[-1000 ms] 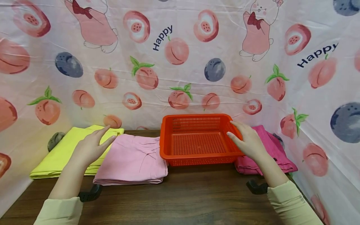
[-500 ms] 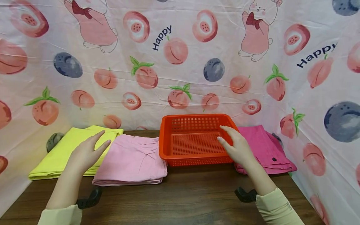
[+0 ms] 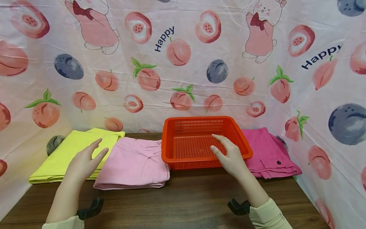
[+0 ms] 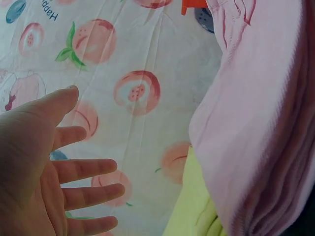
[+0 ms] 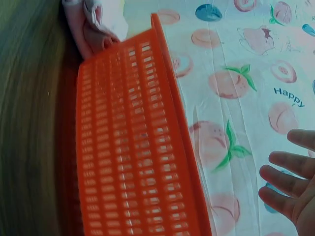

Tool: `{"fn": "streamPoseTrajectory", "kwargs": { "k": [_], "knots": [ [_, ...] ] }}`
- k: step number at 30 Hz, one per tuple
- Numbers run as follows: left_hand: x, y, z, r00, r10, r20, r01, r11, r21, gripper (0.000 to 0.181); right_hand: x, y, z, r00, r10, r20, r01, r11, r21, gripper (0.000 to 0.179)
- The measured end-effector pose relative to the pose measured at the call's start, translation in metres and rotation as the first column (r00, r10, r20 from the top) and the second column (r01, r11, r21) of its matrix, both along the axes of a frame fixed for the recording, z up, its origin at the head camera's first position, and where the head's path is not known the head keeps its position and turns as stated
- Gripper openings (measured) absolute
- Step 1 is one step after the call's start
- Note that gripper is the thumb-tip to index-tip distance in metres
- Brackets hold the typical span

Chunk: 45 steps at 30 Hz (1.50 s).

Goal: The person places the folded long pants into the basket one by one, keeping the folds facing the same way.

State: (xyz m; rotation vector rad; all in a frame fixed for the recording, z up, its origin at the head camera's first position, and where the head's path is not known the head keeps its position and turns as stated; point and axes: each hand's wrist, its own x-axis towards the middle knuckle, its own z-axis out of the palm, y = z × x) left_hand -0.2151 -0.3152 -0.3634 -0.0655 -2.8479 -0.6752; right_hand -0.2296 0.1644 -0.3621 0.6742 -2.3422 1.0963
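My left hand [image 3: 84, 163] hovers in front of the folded yellow cloth [image 3: 68, 152], fingers spread and holding nothing. Just right of it lies a folded light pink garment [image 3: 134, 162], whose stacked layers show in the left wrist view. An orange-red perforated plastic basket [image 3: 183, 163] stands at the back middle with nothing inside. My right hand [image 3: 233, 157] is raised before the basket's front right part, fingers apart and grasping nothing. In the right wrist view the basket's slotted side fills the middle. Right of the basket rests a folded magenta garment [image 3: 268, 152] with a dark button.
Everything lies on a dark wood table [image 3: 171, 206]. A white curtain [image 3: 186, 76] printed with peaches and rabbits encloses the back and both sides. Black wrist-worn mounts [image 3: 238, 206] jut inward from both wrists. The basket sits close between the pink and magenta garments.
My right hand has moved left and toward me, from the basket's right rim to before its front right part. My left hand has drawn back slightly, down and left. The garments and basket stay put.
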Motion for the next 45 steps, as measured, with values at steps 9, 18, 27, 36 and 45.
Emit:
{"fn": "streamPoseTrajectory", "kwargs": {
  "k": [9,18,27,36,45],
  "knots": [
    [0.006,-0.003,-0.015,1.000,0.020,0.023,-0.021,0.999,0.035,0.074,0.011,-0.023,-0.010,0.997,0.079,0.002,-0.079,0.997,-0.018,0.043],
    [0.009,-0.005,-0.025,1.000,-0.011,-0.022,0.013,0.997,0.070,0.074,0.020,-0.044,-0.022,0.989,0.148,0.004,-0.148,0.986,0.077,0.050],
    [0.011,-0.010,-0.037,0.999,0.006,-0.033,-0.006,1.000,-0.004,0.071,0.024,-0.057,-0.031,0.979,0.203,-0.011,-0.197,0.960,0.197,0.057],
    [0.013,-0.013,-0.048,1.000,0.004,-0.001,-0.004,0.999,-0.036,0.070,0.026,-0.070,-0.041,0.965,0.256,-0.052,-0.233,0.933,0.273,0.059],
    [0.015,-0.013,-0.059,1.000,0.005,0.025,-0.004,0.998,-0.056,0.067,0.030,-0.080,-0.050,0.946,0.310,-0.099,-0.258,0.900,0.351,0.057]
  ]
}}
